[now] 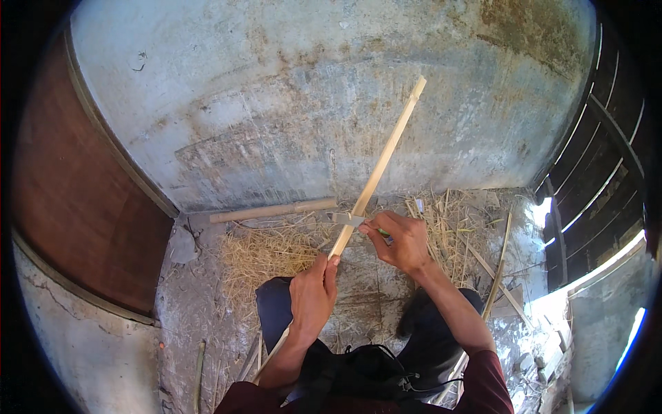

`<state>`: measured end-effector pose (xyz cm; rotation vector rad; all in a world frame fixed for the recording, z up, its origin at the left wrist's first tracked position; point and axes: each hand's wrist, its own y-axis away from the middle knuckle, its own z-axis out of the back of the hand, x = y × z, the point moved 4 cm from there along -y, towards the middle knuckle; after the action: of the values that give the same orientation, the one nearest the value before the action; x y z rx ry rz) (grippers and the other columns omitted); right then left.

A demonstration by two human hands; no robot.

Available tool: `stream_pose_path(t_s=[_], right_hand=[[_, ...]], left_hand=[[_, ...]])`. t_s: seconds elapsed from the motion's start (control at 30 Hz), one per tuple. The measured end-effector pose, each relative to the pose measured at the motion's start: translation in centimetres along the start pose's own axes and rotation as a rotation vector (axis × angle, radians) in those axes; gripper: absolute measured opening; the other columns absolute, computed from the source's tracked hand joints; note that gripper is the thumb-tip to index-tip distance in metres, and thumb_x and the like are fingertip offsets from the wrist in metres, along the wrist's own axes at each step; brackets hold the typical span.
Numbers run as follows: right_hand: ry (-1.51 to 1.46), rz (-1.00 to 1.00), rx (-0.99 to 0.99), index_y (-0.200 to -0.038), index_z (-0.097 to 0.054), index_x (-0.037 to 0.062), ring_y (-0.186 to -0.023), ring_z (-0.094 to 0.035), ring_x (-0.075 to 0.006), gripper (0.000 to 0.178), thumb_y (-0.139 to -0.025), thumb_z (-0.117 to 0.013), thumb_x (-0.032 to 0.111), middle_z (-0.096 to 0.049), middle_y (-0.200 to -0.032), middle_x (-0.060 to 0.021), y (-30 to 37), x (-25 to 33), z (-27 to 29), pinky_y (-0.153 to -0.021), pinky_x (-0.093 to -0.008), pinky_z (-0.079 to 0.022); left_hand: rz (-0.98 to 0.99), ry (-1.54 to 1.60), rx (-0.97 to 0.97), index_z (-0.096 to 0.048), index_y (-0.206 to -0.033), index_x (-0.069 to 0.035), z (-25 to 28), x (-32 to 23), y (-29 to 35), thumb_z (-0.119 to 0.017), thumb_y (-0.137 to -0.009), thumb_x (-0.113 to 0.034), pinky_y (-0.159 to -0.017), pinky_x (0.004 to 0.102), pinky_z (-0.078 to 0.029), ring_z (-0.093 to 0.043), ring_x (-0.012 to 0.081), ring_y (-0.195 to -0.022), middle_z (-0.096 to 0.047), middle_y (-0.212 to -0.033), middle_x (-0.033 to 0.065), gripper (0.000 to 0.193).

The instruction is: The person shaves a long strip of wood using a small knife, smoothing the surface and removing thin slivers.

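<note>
A long pale strip of split bamboo [383,162] slants up and away from me, its far end tilted to the right in front of the wall. My left hand [312,293] is closed round its lower part, thumb along the strip. Across the strip, just beyond that hand, lies a short flat grey metal blade [348,219], touching it. My right hand [398,241] grips the knife from the right side, fingers pinched near the blade. Its handle is mostly hidden in the palm, with a bit of green showing there.
Straw-like shavings [265,257] cover the floor between my legs and the stained wall [276,131]. A bamboo pole [272,210] lies along the wall's foot. More sticks [500,269] lie at right. A brown wooden panel [89,186] stands left, dark slats [593,186] right.
</note>
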<state>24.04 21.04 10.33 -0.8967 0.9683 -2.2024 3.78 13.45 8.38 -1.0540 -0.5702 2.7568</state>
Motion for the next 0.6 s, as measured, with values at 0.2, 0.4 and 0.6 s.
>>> stream_pose_path(t_s=[0.2, 0.4, 0.6], right_hand=[[0.205, -0.515, -0.081, -0.093, -0.067, 0.0098, -0.067, -0.071, -0.0341, 0.017, -0.101, -0.075, 0.022, -0.077, -0.087, -0.0110, -2.5, -9.5, 5.9, -0.059, -0.0422, -0.051], [0.043, -0.484, -0.161, -0.101, -0.061, 0.0072, -0.067, -0.070, -0.0309, 0.020, -0.102, -0.074, 0.023, -0.076, -0.087, -0.0139, -1.7, -10.1, 5.9, -0.063, -0.0427, -0.051], [-0.110, -0.384, -0.254, -0.115, -0.063, 0.0088, -0.067, -0.068, -0.0307, 0.021, -0.095, -0.070, 0.010, -0.069, -0.079, -0.0155, -0.6, -9.3, 6.2, -0.063, -0.0411, -0.050]], left_hand=[[-0.012, -0.042, 0.121, -0.059, -0.091, -0.004, -0.5, -0.1, 3.7, -0.063, -0.109, -0.021, -0.053, 0.0558, -0.043, -0.062, 0.0469, -0.058, -0.057, -0.060, 0.0229, 0.026], [0.017, 0.056, 0.086, -0.061, -0.094, -0.003, -0.7, 0.9, 3.8, -0.062, -0.110, -0.021, -0.052, 0.0552, -0.043, -0.063, 0.0459, -0.058, -0.057, -0.060, 0.0221, 0.024], [0.030, 0.108, 0.091, -0.062, -0.096, -0.002, -0.9, 1.2, 3.1, -0.060, -0.110, -0.020, -0.053, 0.0548, -0.043, -0.063, 0.0459, -0.058, -0.057, -0.061, 0.0219, 0.023]])
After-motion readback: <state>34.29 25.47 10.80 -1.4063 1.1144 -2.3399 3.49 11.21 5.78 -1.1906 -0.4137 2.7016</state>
